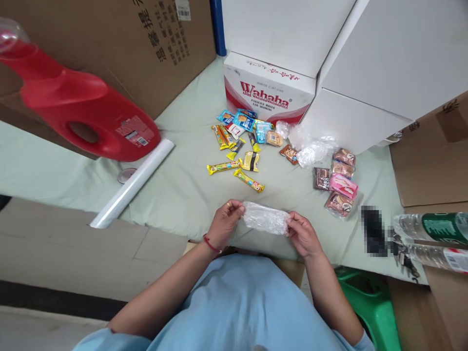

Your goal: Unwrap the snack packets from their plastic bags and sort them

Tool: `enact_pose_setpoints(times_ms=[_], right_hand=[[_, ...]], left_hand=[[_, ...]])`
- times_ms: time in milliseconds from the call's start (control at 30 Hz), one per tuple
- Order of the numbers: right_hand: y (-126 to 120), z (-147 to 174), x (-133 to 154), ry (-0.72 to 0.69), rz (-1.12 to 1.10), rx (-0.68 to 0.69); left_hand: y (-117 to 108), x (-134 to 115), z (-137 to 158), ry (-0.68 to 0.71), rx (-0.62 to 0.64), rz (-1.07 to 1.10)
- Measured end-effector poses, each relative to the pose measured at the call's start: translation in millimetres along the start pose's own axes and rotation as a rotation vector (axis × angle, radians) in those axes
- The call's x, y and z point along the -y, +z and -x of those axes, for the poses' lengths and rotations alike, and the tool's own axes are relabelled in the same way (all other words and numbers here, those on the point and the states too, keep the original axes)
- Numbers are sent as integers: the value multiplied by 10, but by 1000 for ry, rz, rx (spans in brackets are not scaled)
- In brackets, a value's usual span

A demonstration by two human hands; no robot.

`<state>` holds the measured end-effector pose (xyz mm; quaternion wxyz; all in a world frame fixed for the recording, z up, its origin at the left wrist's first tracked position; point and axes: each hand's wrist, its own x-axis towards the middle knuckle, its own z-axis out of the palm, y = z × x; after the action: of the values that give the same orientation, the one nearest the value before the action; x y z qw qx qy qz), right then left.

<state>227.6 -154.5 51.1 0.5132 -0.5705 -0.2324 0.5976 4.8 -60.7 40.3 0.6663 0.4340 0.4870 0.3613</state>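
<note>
A folded piece of clear, crinkled plastic wrap (266,219) is stretched between my hands, above the front edge of the cloth-covered table. My left hand (225,222) pinches its left end, and my right hand (302,235) pinches its right end. Just beyond lie yellow snack bars (248,180) and a pale yellow packet (251,161). Blue snack packets (244,120) are heaped farther back. To the right sits a group of brown wrapped snacks (339,204) with a pink packet (343,185). Crumpled clear plastic (316,150) rests between the two groups.
A big red jug (98,107) and a white roll (133,183) stand and lie at left. The Wahaba-style white-and-red water box (268,90) is at the back. Plastic bottles (435,226) and keys (405,261) lie at right, above a green stool (369,297).
</note>
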Motion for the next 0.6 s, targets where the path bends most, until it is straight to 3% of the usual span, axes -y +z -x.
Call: enact_pose_setpoints(times_ms=[67, 133, 200, 300, 367, 433, 500, 600], right_hand=[[-102, 25, -62, 65, 10, 9], [-160, 38, -137, 48, 159, -16], [-167, 50, -184, -114, 423, -163], [-72, 82, -157, -494, 766, -390], [44, 100, -103, -678, 896, -309], [161, 95, -72, -781, 1017, -106], [246, 61, -89, -815, 1132, 49], [284, -8, -171, -794, 1174, 113]], left_hand=[[-29, 19, 6, -31, 36, 57], [-17, 46, 24, -105, 77, 144], [21, 73, 39, -172, 73, 207], [79, 95, 33, -208, 54, 219], [99, 94, 15, -213, 58, 203], [101, 83, -4, -215, 56, 183], [85, 67, -14, -215, 44, 166], [33, 49, -10, -221, 7, 147]])
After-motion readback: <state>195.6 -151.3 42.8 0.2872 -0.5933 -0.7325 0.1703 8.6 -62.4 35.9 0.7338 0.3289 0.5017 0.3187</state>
